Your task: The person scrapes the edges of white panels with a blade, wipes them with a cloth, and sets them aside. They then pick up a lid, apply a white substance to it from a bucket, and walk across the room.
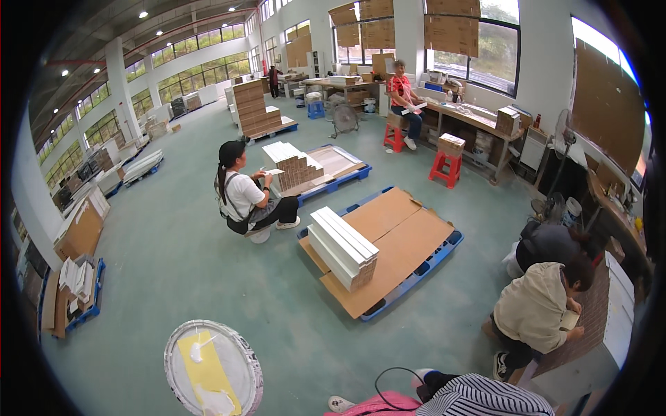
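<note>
Neither my left hand nor my right hand shows in the head view. Closest at the lower left is a round white lid or bucket top (246, 378). On it lies a yellow sheet (205, 371) smeared with white paste. Ahead, a blue pallet (413, 281) carries flat brown cardboard (395, 243) and a stack of long white boards (340, 246). Along the bottom edge are a striped sleeve or garment (479, 396), pink cloth (378, 405) and a black cable (388, 369); whose clothing it is I cannot tell.
A seated person (239, 187) handles a white piece beside another loaded pallet (340, 182). At right, a person in a beige hoodie (531, 305) bends over stacked boards (590, 322). Another sits on a red stool (394, 139) near a workbench (465, 114). A second red stool (445, 166) bears a carton.
</note>
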The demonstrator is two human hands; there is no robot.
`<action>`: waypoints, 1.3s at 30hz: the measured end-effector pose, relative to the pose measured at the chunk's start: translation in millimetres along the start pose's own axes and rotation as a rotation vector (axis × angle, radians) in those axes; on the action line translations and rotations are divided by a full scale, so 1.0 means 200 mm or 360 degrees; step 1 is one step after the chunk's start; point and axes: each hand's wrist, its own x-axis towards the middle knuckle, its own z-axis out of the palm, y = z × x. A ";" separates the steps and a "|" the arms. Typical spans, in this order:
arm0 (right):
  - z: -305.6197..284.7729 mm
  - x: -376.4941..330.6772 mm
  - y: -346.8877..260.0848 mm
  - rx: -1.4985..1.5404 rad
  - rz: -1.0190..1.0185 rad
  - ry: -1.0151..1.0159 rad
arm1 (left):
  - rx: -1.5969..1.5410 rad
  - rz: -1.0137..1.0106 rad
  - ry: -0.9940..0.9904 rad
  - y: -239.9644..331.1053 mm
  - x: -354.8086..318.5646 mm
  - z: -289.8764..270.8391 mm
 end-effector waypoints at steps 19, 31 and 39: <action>-1.79 1.18 -1.04 0.0226 0.0348 0.0555 | -0.0022 0.0269 0.0185 0.22 1.70 0.65; -2.72 1.80 -1.79 0.0187 0.0111 0.0808 | -0.0091 0.0199 0.0184 0.45 2.76 1.22; -2.67 2.28 -1.87 -0.0077 0.0047 0.0340 | 0.0063 0.0150 -0.0104 0.65 3.61 1.52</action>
